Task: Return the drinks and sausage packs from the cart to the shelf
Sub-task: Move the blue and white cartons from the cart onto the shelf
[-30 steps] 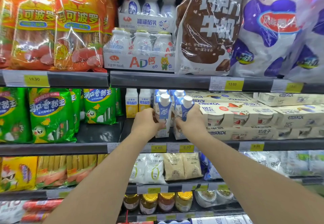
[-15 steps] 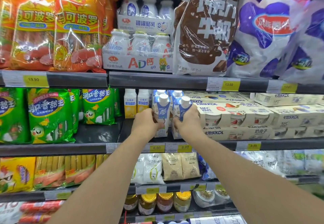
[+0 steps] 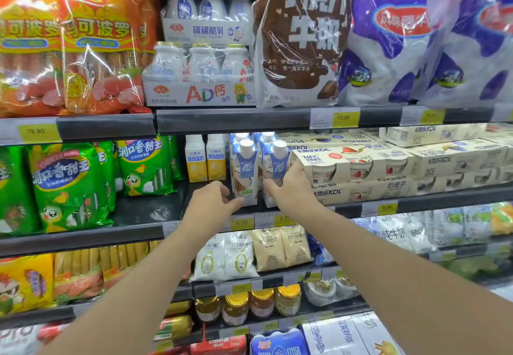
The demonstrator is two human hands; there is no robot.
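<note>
On middle shelf [image 3: 277,210], two blue-white drink cartons upright at front edge. Right hand [image 3: 288,188] grips right carton [image 3: 277,160]. Left hand [image 3: 211,202], fingers loosely curled, thumb touching left carton [image 3: 245,171] base. Yoghurt multipacks [image 3: 352,165] at 3 o'clock, yellow bottles [image 3: 205,160] at 9.

We see two blue-and-white drink cartons, the left carton [image 3: 244,172] and the right carton [image 3: 274,170], white-capped, standing upright side by side at the middle shelf [image 3: 416,200] front edge.
</note>
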